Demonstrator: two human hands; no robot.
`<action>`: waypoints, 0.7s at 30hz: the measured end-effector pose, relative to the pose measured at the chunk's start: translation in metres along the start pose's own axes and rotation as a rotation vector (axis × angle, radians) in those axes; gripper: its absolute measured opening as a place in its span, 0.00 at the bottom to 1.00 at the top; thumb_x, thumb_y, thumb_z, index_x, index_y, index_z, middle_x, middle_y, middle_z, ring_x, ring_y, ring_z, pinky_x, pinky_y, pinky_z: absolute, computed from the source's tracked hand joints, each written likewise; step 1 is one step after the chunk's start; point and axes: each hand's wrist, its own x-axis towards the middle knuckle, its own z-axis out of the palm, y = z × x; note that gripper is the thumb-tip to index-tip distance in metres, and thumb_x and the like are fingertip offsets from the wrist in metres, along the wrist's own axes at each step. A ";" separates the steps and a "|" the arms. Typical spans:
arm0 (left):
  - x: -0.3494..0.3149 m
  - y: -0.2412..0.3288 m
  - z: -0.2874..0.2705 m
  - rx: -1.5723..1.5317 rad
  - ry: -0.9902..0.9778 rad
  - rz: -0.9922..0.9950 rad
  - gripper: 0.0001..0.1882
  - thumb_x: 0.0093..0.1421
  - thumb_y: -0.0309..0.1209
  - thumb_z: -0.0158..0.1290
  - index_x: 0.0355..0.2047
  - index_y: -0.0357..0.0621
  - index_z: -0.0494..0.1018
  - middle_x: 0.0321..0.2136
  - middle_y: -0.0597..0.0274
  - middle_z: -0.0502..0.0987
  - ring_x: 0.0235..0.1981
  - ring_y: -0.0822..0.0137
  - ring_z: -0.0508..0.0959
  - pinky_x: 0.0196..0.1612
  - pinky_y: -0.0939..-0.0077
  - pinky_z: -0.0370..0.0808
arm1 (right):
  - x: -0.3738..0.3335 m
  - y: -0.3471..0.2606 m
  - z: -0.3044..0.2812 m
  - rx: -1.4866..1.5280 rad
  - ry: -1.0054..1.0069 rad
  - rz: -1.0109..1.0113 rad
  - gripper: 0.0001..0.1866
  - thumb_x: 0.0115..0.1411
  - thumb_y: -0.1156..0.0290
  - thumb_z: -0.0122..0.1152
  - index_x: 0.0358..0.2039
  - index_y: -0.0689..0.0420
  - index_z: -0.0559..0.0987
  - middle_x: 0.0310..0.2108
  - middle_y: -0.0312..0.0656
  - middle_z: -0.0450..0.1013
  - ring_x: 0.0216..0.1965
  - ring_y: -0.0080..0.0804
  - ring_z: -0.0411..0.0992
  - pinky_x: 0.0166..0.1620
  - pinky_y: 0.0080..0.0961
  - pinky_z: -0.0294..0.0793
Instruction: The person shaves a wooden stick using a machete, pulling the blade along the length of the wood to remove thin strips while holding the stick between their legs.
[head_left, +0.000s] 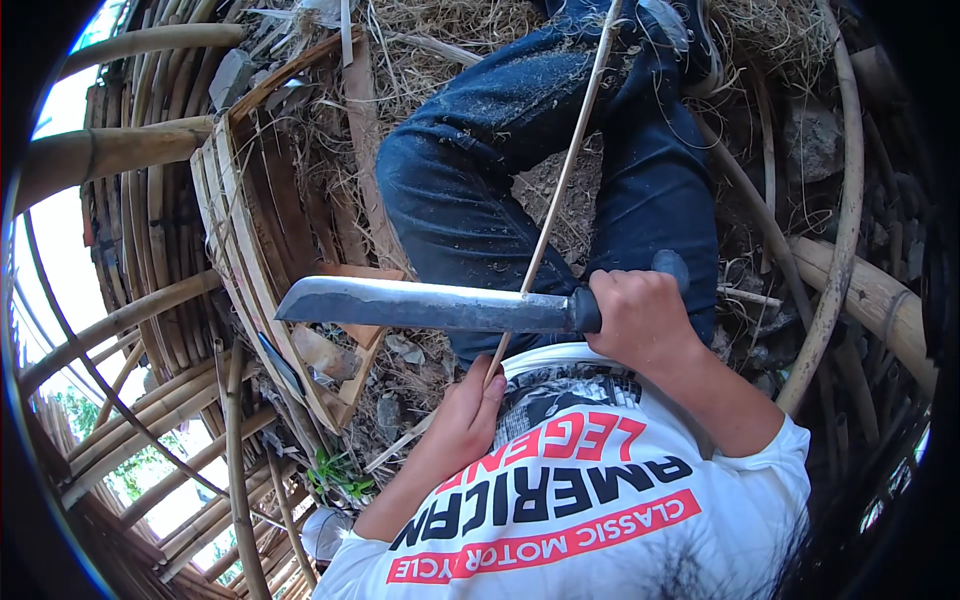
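My right hand (645,318) is closed round the dark handle of a machete (430,305). Its broad metal blade points left across my lap, with the tip over the wooden pieces at the left. A long thin bamboo strip (565,185) runs from near my waist up between my legs and past the top edge. The blade lies across this strip close to its lower end; whether it cuts into it I cannot tell. My left hand (468,415) grips the strip's lower end just below the blade, thumb pressed along it.
Bamboo poles and slats (150,230) form a wall at the left. A wooden frame (250,270) leans beside my knee. Shavings and dry fibres (440,70) cover the ground. A curved pole (845,220) and a thick bamboo pole (870,300) lie at the right, near stones (812,140).
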 end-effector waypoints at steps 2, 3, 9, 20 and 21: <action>-0.001 -0.005 0.000 -0.010 0.005 0.014 0.09 0.70 0.32 0.39 0.41 0.37 0.63 0.23 0.42 0.70 0.27 0.42 0.73 0.32 0.60 0.68 | 0.000 0.001 -0.002 0.002 -0.013 0.012 0.11 0.40 0.69 0.68 0.20 0.56 0.73 0.18 0.46 0.73 0.23 0.44 0.76 0.30 0.37 0.75; -0.002 -0.009 0.000 -0.019 0.007 0.031 0.09 0.70 0.32 0.39 0.41 0.37 0.63 0.23 0.43 0.69 0.26 0.44 0.72 0.32 0.61 0.68 | 0.003 0.003 -0.005 -0.038 -0.024 0.042 0.13 0.40 0.67 0.70 0.22 0.57 0.74 0.20 0.46 0.75 0.24 0.43 0.77 0.31 0.36 0.76; -0.008 -0.025 0.001 -0.083 -0.011 0.032 0.09 0.71 0.31 0.38 0.36 0.39 0.63 0.21 0.69 0.61 0.23 0.76 0.59 0.27 0.78 0.59 | 0.020 0.047 -0.025 -0.223 0.056 0.209 0.13 0.41 0.66 0.71 0.24 0.57 0.75 0.23 0.48 0.77 0.26 0.45 0.78 0.34 0.37 0.77; -0.031 -0.029 -0.010 -0.057 -0.026 -0.060 0.10 0.71 0.32 0.39 0.41 0.37 0.64 0.22 0.64 0.63 0.25 0.72 0.62 0.31 0.76 0.62 | 0.035 0.070 -0.036 -0.361 0.122 0.350 0.13 0.45 0.64 0.69 0.28 0.57 0.78 0.24 0.51 0.77 0.31 0.51 0.78 0.38 0.43 0.78; -0.034 -0.029 -0.011 -0.055 -0.040 -0.107 0.10 0.71 0.32 0.39 0.42 0.37 0.65 0.22 0.64 0.64 0.26 0.72 0.63 0.32 0.76 0.63 | 0.039 0.081 -0.042 -0.336 0.123 0.411 0.12 0.48 0.63 0.67 0.28 0.58 0.79 0.25 0.53 0.77 0.32 0.53 0.78 0.39 0.45 0.77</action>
